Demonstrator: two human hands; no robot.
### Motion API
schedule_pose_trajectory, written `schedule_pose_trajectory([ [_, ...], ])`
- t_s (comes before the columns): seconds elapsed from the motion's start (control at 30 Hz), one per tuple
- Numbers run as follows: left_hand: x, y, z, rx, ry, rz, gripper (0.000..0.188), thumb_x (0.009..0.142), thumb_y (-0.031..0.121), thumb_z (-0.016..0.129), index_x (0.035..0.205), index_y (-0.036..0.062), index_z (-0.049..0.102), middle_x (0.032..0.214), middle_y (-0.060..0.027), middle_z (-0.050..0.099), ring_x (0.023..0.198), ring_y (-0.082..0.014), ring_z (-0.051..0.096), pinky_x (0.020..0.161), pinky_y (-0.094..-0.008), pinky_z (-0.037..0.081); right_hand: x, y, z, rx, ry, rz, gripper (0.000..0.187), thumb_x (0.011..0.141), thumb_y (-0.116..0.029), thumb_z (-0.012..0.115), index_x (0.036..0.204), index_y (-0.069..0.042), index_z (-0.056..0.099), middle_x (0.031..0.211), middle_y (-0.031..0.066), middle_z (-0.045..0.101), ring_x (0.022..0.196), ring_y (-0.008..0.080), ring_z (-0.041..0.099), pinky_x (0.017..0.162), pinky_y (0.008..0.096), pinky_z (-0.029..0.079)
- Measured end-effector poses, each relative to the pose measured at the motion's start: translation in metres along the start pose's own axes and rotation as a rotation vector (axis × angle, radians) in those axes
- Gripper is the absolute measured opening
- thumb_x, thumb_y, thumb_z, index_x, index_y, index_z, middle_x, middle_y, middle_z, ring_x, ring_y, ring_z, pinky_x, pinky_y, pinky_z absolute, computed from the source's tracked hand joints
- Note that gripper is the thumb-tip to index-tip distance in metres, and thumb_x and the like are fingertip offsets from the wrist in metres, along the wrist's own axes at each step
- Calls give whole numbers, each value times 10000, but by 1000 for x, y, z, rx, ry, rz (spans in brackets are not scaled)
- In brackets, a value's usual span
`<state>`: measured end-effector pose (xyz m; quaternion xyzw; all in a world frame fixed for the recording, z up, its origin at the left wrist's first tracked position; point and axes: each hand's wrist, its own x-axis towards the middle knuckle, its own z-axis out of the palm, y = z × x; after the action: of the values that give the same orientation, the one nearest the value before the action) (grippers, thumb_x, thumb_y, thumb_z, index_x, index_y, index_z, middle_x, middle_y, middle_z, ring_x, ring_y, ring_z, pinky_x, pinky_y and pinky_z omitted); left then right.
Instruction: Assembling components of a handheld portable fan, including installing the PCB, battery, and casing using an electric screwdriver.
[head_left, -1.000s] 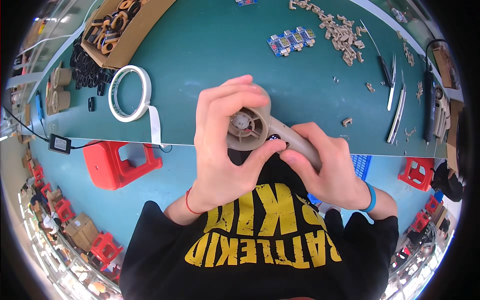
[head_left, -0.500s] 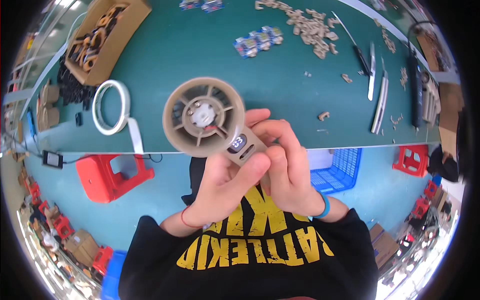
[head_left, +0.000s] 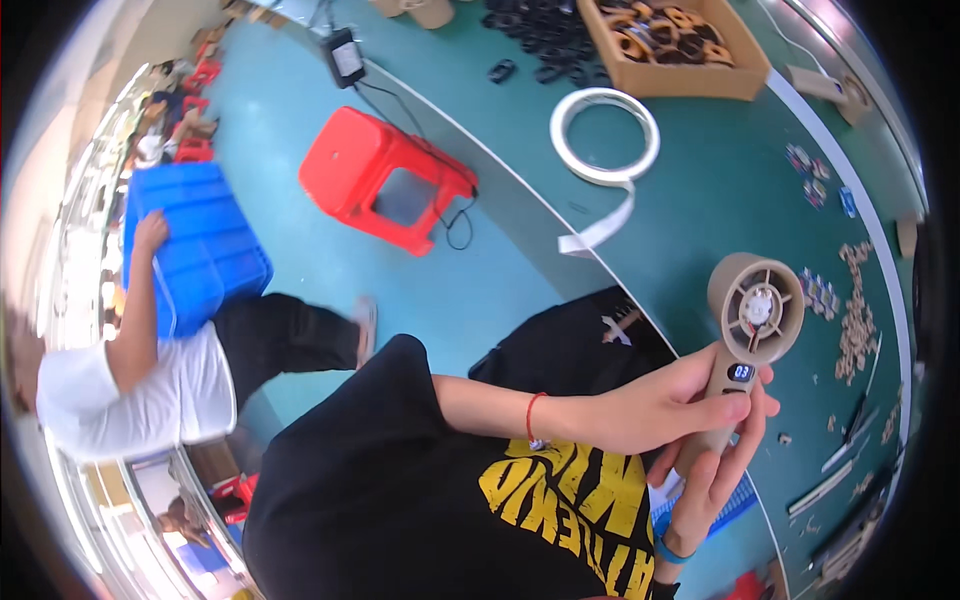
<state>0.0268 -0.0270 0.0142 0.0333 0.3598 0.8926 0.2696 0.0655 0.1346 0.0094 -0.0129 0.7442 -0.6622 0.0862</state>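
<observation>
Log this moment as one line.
Left hand: gripping beige round-headed handheld fan | Right hand: at its lower handle | Small black display: lit | White tape ring: on green tabletop

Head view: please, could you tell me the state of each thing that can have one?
Beige plastic handheld fan, display lit; blade motion unclear
Left hand, closed around the fan's handle
Right hand, touching the lower handle; grip unclear
White ring-shaped tape roll, end unwound
Brown cardboard box, open, holding ring-shaped parts
Red plastic stool, upright, unoccupied
Blue plastic crate, held by another person
</observation>
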Motion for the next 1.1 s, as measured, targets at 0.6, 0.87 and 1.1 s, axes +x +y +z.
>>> schedule_pose_trajectory([
  [0.6, -195, -96, -235, -657, 1460, 24, 255, 979, 233, 569, 1129, 30, 530, 873, -69, 610, 671, -201, 623, 682, -310, 550, -9, 14, 40, -415, -545, -142, 435, 862, 62, 569, 1290, -14, 594, 599, 36, 584, 520, 94, 582, 490, 219, 438],
  [0.87, -163, -14, -96, 11, -146, -444, 389, 991, 286, 575, 1225, -14, 489, 705, -11, 512, 452, -83, 485, 405, -220, 377, -66, 9, -88, -583, 70, -422, 348, 850, 32, 587, 1194, 16, 640, 1032, 169, 638, 910, 223, 639, 770, 308, 496],
  [1.1, -79, 11, -26, -57, -459, -418, 413, 972, 190, 575, 1280, -34, 416, 712, -37, 536, 493, -99, 551, 449, -230, 436, -49, 13, -108, -1063, 296, -311, 259, 826, 89, 635, 1066, 8, 695, 1064, 141, 638, 974, 272, 617, 851, 336, 492],
])
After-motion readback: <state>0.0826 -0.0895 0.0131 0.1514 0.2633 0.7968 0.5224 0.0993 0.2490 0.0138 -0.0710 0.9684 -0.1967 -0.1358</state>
